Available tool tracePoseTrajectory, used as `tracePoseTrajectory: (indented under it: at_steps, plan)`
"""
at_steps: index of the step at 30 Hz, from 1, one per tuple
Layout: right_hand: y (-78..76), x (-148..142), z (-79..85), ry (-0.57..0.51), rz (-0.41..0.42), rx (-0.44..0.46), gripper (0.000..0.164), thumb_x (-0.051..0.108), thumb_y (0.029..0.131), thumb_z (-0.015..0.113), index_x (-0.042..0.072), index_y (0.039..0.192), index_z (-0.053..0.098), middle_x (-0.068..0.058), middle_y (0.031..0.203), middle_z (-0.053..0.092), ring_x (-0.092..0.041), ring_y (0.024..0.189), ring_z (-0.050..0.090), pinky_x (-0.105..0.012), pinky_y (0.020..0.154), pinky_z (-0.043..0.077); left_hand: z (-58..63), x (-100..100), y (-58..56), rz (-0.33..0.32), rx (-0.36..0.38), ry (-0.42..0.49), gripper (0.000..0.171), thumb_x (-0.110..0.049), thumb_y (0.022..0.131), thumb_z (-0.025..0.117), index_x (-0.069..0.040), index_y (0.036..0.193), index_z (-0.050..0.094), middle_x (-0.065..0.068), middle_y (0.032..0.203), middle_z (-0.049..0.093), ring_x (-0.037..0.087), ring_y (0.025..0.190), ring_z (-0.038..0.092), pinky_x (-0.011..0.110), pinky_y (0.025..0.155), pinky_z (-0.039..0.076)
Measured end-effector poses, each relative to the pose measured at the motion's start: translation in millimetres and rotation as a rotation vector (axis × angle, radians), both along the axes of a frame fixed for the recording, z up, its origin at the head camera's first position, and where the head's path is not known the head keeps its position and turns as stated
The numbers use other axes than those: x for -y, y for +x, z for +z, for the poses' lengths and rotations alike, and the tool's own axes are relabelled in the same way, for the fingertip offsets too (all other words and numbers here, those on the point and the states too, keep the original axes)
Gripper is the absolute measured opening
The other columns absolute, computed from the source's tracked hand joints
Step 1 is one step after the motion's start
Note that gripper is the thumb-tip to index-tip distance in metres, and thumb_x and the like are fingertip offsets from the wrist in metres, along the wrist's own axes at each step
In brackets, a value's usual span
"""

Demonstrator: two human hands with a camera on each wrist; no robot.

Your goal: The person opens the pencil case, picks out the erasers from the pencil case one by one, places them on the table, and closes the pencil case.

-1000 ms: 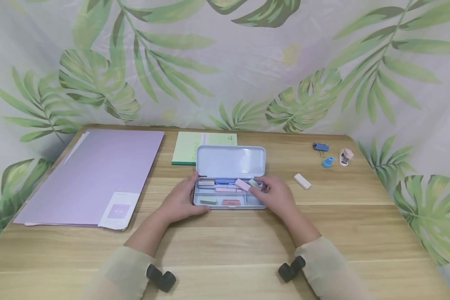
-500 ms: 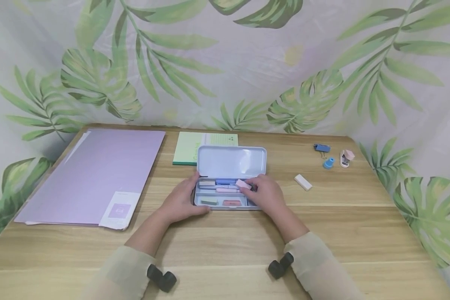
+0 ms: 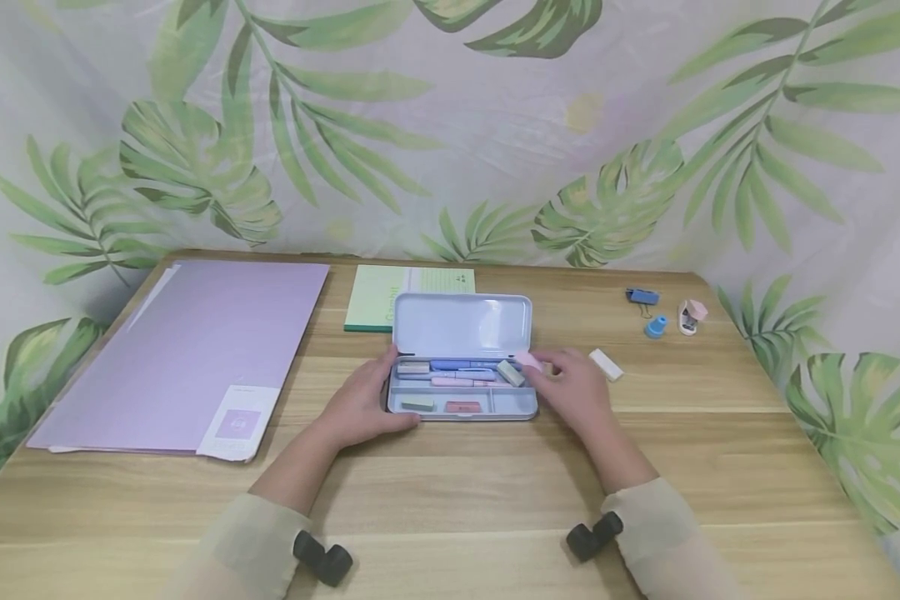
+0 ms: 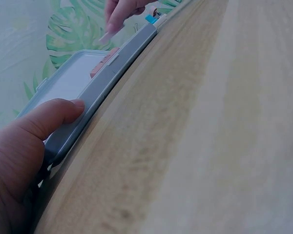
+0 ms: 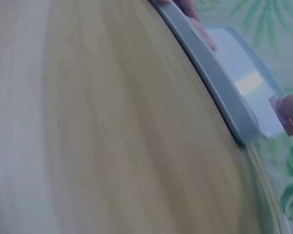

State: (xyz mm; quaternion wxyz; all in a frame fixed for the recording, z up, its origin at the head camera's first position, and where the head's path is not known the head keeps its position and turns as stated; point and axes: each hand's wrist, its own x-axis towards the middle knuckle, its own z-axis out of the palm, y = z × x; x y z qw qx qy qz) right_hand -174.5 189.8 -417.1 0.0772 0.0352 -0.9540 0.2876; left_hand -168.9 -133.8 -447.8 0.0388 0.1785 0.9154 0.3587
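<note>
Pink eraser point(image 3: 527, 360) pinched in right grip point(image 3: 576, 388), pencil case point(image 3: 461, 325) clasped by left grip point(image 3: 360, 402)

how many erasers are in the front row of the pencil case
2: a green eraser and a red eraser to its right, both in the front left compartment of the open pencil case. None seem hidden there.

Pink eraser point(image 3: 527, 360): is carried by the right hand point(image 3: 576, 390) from over the pens point(image 3: 457, 375) to the pencil case's point(image 3: 461, 325) right end. Grey-green eraser point(image 3: 510, 373): is fully exposed. Small front-right compartment point(image 3: 513, 403): is likewise uncovered, after being partly hidden by the hand.
</note>
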Motion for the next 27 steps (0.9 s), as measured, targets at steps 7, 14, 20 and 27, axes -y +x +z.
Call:
tracePoseTrajectory:
  at_steps: [7,14,20,27]
  plan:
    - [-2.3,-66.1,0.4,-0.022,-0.163,0.008,0.043,0.041,0.090,0.065,0.010,0.119,0.071,-0.011,0.093,0.065,-0.024,0.081,0.054,-0.029,0.066,0.039,0.1,0.6,0.4,0.005,-0.004,-0.010,0.117,-0.046,0.069,0.081,-0.002,0.156,0.017,0.024,0.150,0.040,0.039,0.136,0.041,0.052,0.113,0.035]
    - [-7.6,-115.2,-8.5,0.008,-0.259,0.082,0.050,0.046,0.095,0.057,0.008,0.125,0.067,-0.012,0.092,0.058,-0.026,0.082,0.050,-0.031,0.067,0.035,0.3,1.5,0.0,0.003,-0.009,-0.009,0.117,-0.047,0.069,0.081,-0.001,0.156,0.018,0.025,0.151,0.040,0.039,0.136,0.041,0.053,0.113,0.034]
    - [-12.4,-131.8,-21.2,0.006,-0.276,0.149,0.052,0.049,0.096,0.055,0.008,0.128,0.065,-0.017,0.111,0.063,-0.029,0.096,0.054,-0.038,0.077,0.041,0.0,1.3,0.9,0.003,0.008,-0.009,0.118,-0.046,0.069,0.081,-0.002,0.156,0.016,0.024,0.151,0.039,0.038,0.137,0.040,0.052,0.113,0.034]
    - [-11.9,-134.3,-23.8,0.004,-0.270,0.192,0.063,0.055,0.096,0.051,0.005,0.134,0.058,-0.022,0.128,0.060,-0.038,0.114,0.054,-0.053,0.095,0.043,1.1,0.1,1.3,0.003,0.005,-0.013,0.118,-0.046,0.069,0.082,-0.002,0.156,0.016,0.024,0.151,0.039,0.038,0.136,0.041,0.052,0.113,0.034]
